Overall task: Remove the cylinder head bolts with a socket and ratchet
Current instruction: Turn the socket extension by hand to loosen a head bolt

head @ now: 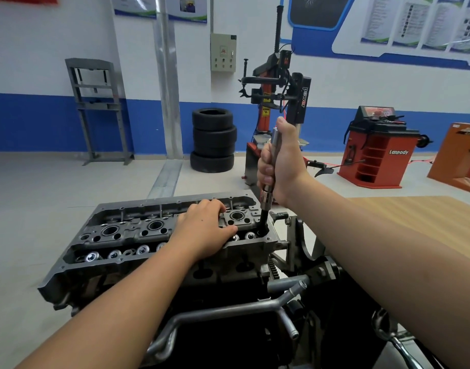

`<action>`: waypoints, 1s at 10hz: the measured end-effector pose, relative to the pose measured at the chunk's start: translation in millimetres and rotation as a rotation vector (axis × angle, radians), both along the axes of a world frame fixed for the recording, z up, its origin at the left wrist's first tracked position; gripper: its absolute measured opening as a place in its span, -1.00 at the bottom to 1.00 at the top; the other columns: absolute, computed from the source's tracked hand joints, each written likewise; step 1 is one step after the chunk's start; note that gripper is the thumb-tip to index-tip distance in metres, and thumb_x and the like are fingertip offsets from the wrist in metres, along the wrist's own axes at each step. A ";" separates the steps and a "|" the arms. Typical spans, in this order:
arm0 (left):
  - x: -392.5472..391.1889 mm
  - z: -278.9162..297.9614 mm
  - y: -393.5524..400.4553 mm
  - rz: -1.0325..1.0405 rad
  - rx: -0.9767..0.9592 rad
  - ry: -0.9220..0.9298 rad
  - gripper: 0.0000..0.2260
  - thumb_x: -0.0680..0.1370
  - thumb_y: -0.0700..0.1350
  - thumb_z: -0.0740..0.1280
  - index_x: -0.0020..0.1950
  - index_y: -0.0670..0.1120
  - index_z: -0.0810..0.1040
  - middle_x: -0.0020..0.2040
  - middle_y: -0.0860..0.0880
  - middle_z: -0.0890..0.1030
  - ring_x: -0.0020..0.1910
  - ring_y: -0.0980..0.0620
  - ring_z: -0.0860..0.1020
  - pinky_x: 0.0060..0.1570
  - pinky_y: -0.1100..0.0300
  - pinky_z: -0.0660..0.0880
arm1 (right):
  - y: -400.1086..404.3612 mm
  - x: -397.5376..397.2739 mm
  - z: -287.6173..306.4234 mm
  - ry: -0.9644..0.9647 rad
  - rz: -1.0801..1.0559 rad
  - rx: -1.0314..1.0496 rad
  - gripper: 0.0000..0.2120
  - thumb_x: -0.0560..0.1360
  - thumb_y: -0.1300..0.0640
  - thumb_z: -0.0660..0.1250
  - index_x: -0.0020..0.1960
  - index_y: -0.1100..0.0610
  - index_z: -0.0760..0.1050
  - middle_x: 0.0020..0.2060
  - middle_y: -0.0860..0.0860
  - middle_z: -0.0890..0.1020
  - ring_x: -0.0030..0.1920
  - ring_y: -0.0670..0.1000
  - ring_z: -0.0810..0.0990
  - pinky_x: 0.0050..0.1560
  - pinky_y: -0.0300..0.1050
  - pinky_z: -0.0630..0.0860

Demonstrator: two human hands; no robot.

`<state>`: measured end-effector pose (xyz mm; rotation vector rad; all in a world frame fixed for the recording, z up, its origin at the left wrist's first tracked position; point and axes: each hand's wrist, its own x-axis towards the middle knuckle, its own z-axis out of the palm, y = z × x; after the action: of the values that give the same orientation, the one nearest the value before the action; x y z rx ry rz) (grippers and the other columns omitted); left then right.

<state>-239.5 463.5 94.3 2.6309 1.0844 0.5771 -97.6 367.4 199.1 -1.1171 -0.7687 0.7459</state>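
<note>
Steel tool (271,166) stands upright in cylinder head's (159,235) right-end bolt hole | right hand (283,163) grips handle | left hand (206,230) rests flat on head.

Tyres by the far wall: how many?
4, in one stack on the floor against the blue wall band, left of the tyre changer. None elsewhere in view; more could sit behind the machines.

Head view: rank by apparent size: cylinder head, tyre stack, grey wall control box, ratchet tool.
1. cylinder head, helped by nearness to the camera
2. tyre stack
3. ratchet tool, partly hidden by the right hand
4. grey wall control box

The last two look close.
</note>
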 end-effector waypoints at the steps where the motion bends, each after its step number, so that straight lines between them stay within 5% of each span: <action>1: 0.1 -0.6 -0.3 -0.002 0.010 0.003 -0.51 0.55 0.30 0.32 0.39 0.10 0.42 0.33 0.07 0.49 0.34 -0.02 0.43 0.29 -0.06 0.37 | 1.7 1.3 2.3 -0.022 0.052 -0.035 -0.36 0.43 -0.46 0.14 -0.49 0.07 0.29 -0.57 -0.01 0.24 -0.55 -0.03 0.14 -0.50 -0.23 0.15; 7: -0.6 -0.5 -0.1 -0.011 0.016 0.008 -0.53 0.55 0.33 0.31 0.35 0.12 0.45 0.31 0.09 0.49 0.33 -0.02 0.43 0.27 -0.05 0.37 | 7.1 19.6 6.9 -0.112 0.309 -0.093 -0.35 0.49 -0.41 0.03 -0.47 0.12 0.24 -0.58 0.00 0.18 -0.50 0.00 0.09 -0.44 -0.18 0.18; 10: -1.8 0.7 -2.1 -0.025 0.019 -0.008 -0.54 0.56 0.32 0.31 0.35 0.12 0.45 0.30 0.09 0.49 0.33 0.00 0.42 0.28 -0.04 0.36 | 1.0 31.2 7.5 -0.053 0.429 -0.072 -0.42 0.35 -0.39 0.09 -0.48 0.12 0.26 -0.59 0.00 0.17 -0.54 -0.01 0.16 -0.37 -0.14 0.31</action>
<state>-241.3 461.5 95.0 2.6524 1.0465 0.5953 -66.4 368.4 206.6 -1.0501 -1.0506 1.1133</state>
